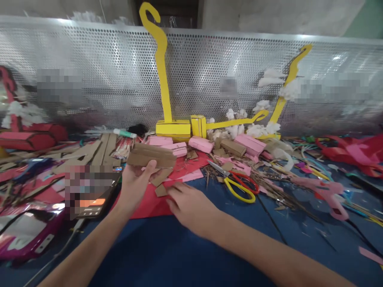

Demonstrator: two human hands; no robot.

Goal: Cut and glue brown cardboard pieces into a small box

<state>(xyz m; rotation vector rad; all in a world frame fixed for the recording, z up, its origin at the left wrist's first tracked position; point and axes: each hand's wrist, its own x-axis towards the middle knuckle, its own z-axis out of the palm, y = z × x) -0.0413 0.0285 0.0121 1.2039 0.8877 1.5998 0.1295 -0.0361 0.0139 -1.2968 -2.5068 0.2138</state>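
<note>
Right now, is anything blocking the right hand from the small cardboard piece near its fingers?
Nothing visible is: the right hand is right at the edge of the small cardboard piece, though contact is unclear. The left hand holds the folded cardboard farther forward, and the scissors lie off to the right.

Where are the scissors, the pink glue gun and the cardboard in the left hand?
Scissors (226, 174), head view: where blades meet handles.
Pink glue gun (327, 187), head view: its body.
Held cardboard (155, 154), head view: middle of its side.
</note>
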